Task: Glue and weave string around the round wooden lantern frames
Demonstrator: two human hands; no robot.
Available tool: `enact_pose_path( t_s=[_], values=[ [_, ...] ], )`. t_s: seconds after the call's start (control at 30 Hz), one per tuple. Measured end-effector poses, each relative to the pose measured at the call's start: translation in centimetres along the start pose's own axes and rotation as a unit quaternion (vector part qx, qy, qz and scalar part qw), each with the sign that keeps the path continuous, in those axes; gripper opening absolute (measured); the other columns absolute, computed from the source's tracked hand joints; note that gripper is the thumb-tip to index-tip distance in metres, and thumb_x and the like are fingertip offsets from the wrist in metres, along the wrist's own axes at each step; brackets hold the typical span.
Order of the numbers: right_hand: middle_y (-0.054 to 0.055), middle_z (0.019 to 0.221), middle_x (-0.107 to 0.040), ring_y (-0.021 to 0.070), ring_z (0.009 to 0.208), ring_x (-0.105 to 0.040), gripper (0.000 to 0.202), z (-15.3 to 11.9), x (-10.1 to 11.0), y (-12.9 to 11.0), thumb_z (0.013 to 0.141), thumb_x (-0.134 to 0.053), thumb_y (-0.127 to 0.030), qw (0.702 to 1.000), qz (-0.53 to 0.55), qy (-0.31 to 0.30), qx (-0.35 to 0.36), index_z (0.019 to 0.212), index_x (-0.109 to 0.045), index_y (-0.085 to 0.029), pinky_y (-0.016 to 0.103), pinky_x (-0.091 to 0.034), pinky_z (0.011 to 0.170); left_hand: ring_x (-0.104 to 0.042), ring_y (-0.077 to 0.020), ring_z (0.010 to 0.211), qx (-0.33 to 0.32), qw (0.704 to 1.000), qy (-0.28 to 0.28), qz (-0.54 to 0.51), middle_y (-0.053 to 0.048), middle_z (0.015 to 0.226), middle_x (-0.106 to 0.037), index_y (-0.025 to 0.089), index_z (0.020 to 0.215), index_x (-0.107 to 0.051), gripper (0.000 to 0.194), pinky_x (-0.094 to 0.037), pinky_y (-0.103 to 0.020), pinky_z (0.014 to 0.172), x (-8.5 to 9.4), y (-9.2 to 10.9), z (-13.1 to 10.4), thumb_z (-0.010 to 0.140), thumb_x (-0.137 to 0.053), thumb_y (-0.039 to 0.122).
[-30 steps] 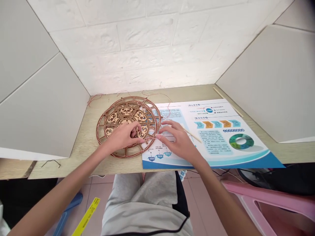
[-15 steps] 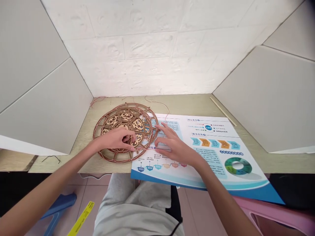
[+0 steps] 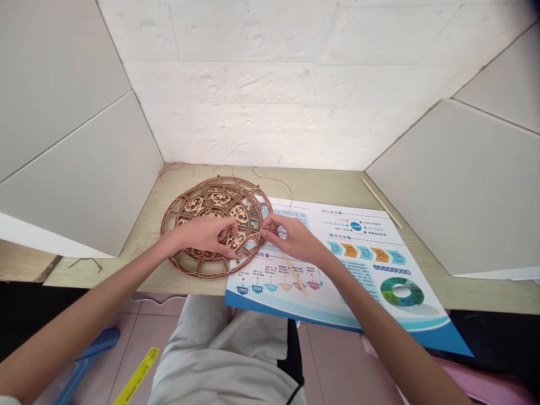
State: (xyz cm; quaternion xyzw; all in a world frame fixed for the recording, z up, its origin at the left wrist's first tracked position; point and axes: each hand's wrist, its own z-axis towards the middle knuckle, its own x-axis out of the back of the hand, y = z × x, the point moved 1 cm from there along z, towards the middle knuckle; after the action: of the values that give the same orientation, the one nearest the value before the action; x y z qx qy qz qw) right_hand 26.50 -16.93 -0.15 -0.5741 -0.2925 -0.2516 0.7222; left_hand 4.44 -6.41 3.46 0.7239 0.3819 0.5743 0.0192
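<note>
Two round openwork discs point(image 3: 196, 264), brown with gold scrollwork and reddish thread along their rims, lie overlapping on the table. My left hand point(image 3: 206, 233) rests on the upper disc, its fingers curled onto the openwork and its thumb stretched towards the right rim. Just beyond that rim, my right hand point(image 3: 291, 239) has thumb and forefinger pinched together on a thin thread point(image 3: 255, 233) that runs to the disc. A slim pale stick point(image 3: 297, 275) shows below the right hand; whether the hand holds it is unclear.
A printed sheet point(image 3: 354, 304) lies partly under the discs and overhangs the front edge. Loose threads point(image 3: 278, 180) trail behind the discs, with more thread point(image 3: 169, 167) in the left corner. Another pale stick point(image 3: 382, 202) lies at right. Grey panels point(image 3: 84, 174) stand on both sides.
My right hand's spread fingers have closed into a pinch on the thread at the disc's right edge. The slim stick now shows below that hand. The left hand stays on the disc.
</note>
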Motion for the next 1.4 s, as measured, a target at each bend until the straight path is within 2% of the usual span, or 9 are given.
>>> enact_pose_path(
  t_s=[0.13, 0.3, 0.4, 0.6, 0.73, 0.83, 1.0, 1.27, 1.4],
  values=[
    [-0.001, 0.069, -0.060, 0.0166, 0.064, -0.053, 0.016, 1.0, -0.3, 0.4, 0.093, -0.058, -0.034, 1.000, -0.021, -0.022, -0.007, 0.083, -0.061, -0.023, 0.030, -0.039, 0.060, -0.055, -0.0169, 0.068, -0.004, 1.000, 0.018, 0.016, 0.005, 0.072, -0.060, 0.024, 0.095, -0.059, 0.038, -0.029, -0.026, 0.060, -0.4, -0.3, 0.3, 0.081, -0.076, 0.055],
    [0.000, 0.074, -0.063, 0.0160, 0.068, -0.053, 0.018, 1.3, 0.5, 0.4, 0.091, -0.062, -0.034, 0.997, -0.032, -0.076, 0.004, 0.077, -0.061, -0.022, 0.029, -0.039, 0.064, -0.061, -0.0173, 0.075, -0.007, 0.999, 0.038, 0.033, 0.003, 0.082, -0.069, 0.025, 0.091, -0.062, 0.035, -0.029, -0.026, 0.062, -0.8, -0.5, 0.5, 0.084, -0.072, 0.058],
    [0.000, 0.072, -0.062, 0.0155, 0.065, -0.052, 0.018, 1.6, 0.7, 0.4, 0.090, -0.063, -0.034, 0.995, -0.040, -0.094, 0.003, 0.076, -0.062, -0.022, 0.028, -0.038, 0.062, -0.061, -0.0166, 0.073, -0.010, 0.998, 0.051, 0.047, 0.004, 0.080, -0.069, 0.024, 0.084, -0.061, 0.034, -0.028, -0.027, 0.060, -1.0, -0.5, 0.6, 0.086, -0.069, 0.058],
    [0.000, 0.072, -0.061, 0.0157, 0.065, -0.053, 0.012, 2.8, -0.4, 0.2, 0.088, -0.063, -0.026, 0.996, -0.061, -0.065, -0.001, 0.078, -0.059, -0.022, 0.027, -0.036, 0.060, -0.061, -0.0183, 0.069, 0.014, 0.992, 0.083, 0.090, 0.002, 0.072, -0.068, 0.024, 0.076, -0.060, 0.036, -0.025, -0.028, 0.058, -1.4, 0.2, 0.6, 0.091, -0.061, 0.056],
    [0.000, 0.072, -0.063, 0.0158, 0.064, -0.055, 0.010, 3.2, -1.0, -0.1, 0.088, -0.062, -0.021, 0.997, -0.058, -0.058, 0.006, 0.079, -0.059, -0.022, 0.028, -0.039, 0.061, -0.065, -0.0214, 0.071, 0.041, 0.988, 0.096, 0.114, -0.001, 0.073, -0.071, 0.024, 0.077, -0.064, 0.033, -0.027, -0.028, 0.057, -1.5, 0.8, 0.7, 0.091, -0.060, 0.053],
    [0.000, 0.073, -0.066, 0.0170, 0.065, -0.058, 0.004, 3.3, -1.2, 0.0, 0.087, -0.062, -0.018, 0.997, -0.049, -0.052, 0.009, 0.087, -0.062, -0.022, 0.030, -0.042, 0.063, -0.067, -0.0233, 0.072, 0.054, 0.987, 0.094, 0.121, -0.002, 0.072, -0.071, 0.024, 0.076, -0.066, 0.031, -0.030, -0.028, 0.057, -1.5, 1.3, 0.8, 0.090, -0.060, 0.051],
    [-0.001, 0.074, -0.069, 0.0182, 0.064, -0.061, 0.021, 3.3, -1.8, 0.6, 0.086, -0.064, -0.018, 1.000, -0.019, -0.023, 0.000, 0.106, -0.061, -0.022, 0.032, -0.048, 0.064, -0.071, -0.0277, 0.078, 0.081, 0.983, 0.102, 0.128, -0.005, 0.071, -0.072, 0.024, 0.074, -0.070, 0.033, -0.038, -0.030, 0.061, -1.3, 2.0, 1.3, 0.091, -0.057, 0.050],
    [0.003, 0.086, -0.076, 0.0185, 0.070, -0.068, 0.006, 2.7, -1.6, 1.6, 0.088, -0.065, -0.028, 0.999, 0.031, 0.014, 0.000, 0.092, -0.064, -0.024, 0.033, -0.056, 0.066, -0.074, -0.0299, 0.085, 0.116, 0.980, 0.097, 0.128, -0.009, 0.073, -0.073, 0.022, 0.074, -0.072, 0.037, -0.048, -0.033, 0.069, -0.8, 3.1, 1.6, 0.093, -0.055, 0.047],
    [0.004, 0.089, -0.078, 0.0199, 0.076, -0.072, 0.011, 2.6, -1.4, 1.7, 0.092, -0.060, -0.030, 0.999, 0.039, 0.003, 0.006, 0.093, -0.069, -0.024, 0.034, -0.058, 0.069, -0.074, -0.0305, 0.083, 0.114, 0.981, 0.097, 0.120, -0.009, 0.071, -0.073, 0.021, 0.074, -0.072, 0.036, -0.049, -0.034, 0.069, -0.9, 3.3, 1.6, 0.093, -0.055, 0.046]
  ],
)
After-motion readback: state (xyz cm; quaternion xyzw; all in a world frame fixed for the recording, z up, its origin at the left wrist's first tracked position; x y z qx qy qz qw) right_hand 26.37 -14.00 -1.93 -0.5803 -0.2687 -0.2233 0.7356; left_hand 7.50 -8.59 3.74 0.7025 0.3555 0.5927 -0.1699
